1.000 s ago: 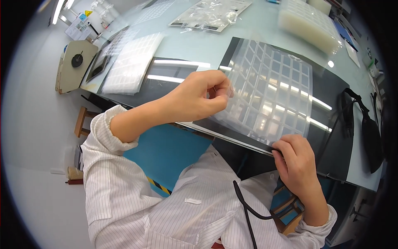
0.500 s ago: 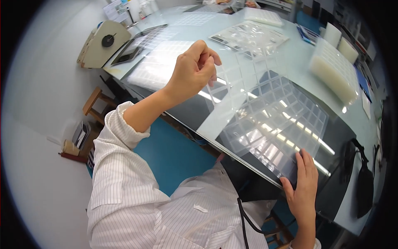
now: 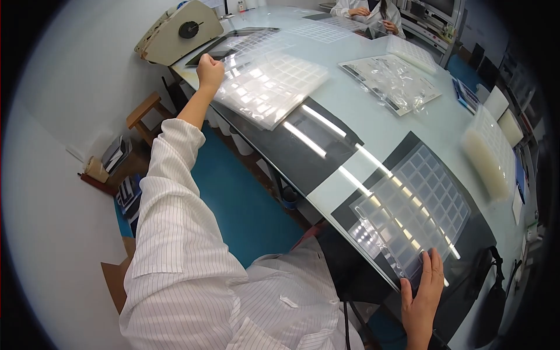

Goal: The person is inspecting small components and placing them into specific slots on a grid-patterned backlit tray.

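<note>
My left hand [image 3: 210, 71] is stretched far out to the left, its fingers closed at the edge of a thin clear gridded plastic sheet [image 3: 256, 56]. That sheet hangs over a stack of clear gridded sheets [image 3: 279, 87] lying at the table's left edge. My right hand [image 3: 424, 297] rests with fingers spread on the near corner of another clear gridded sheet [image 3: 402, 213]. This one lies on a dark mat [image 3: 478, 224], and strips of light reflect off it. How the left fingertips grip the sheet is partly hidden.
A beige machine with a black knob [image 3: 189, 30] stands at the far left. Clear packets lie on a flat board [image 3: 388, 81]. At right are a thick block of gridded sheets [image 3: 489, 154] and a black pouch [image 3: 493, 309]. Another person [image 3: 373, 14] works across the table.
My left hand has carried the clear gridded sheet leftward and away, from above the dark mat to over the stack. My right hand stays on the other sheet. The view has shifted.
</note>
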